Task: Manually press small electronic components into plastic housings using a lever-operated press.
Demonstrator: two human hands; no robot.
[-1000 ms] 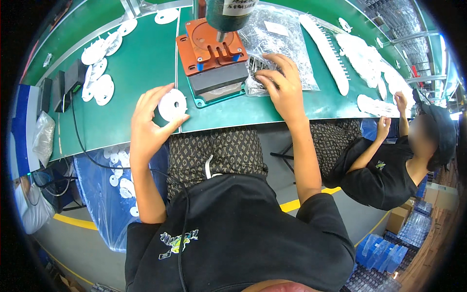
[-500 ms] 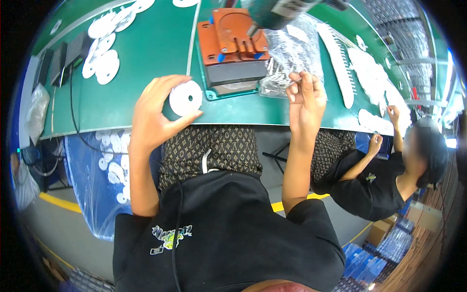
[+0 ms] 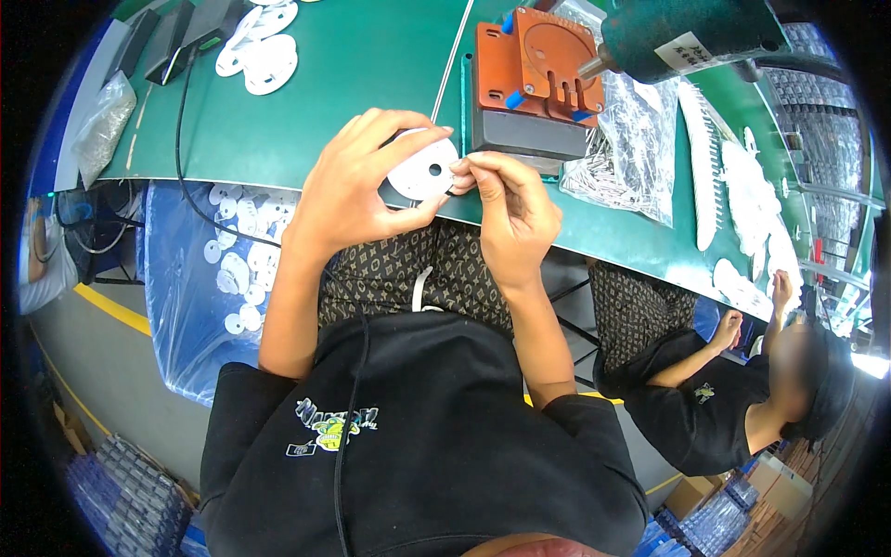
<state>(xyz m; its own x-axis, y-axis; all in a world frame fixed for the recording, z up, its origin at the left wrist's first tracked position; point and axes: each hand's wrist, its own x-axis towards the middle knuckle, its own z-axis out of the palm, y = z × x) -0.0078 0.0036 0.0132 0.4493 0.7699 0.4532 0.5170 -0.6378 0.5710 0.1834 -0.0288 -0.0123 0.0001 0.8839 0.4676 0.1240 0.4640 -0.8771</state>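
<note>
My left hand [image 3: 357, 186] holds a round white disc [image 3: 422, 170] with a small hole in its middle, just over the near edge of the green table [image 3: 353, 84]. My right hand [image 3: 506, 209] pinches something small against the disc's right rim; the small part itself is hidden by the fingertips. Both hands meet in front of an orange jig [image 3: 538, 60] that sits on a grey block.
A dark green power tool [image 3: 687, 32] hangs over the jig. A clear bag of small metal parts [image 3: 631, 139] lies to its right. White discs [image 3: 260, 56] lie at the far left, more in a blue bag [image 3: 223, 260] below. Another person [image 3: 742, 408] sits at right.
My right hand has come back from the bag of metal parts to the disc. My left hand has brought the disc toward the middle, close to the jig.
</note>
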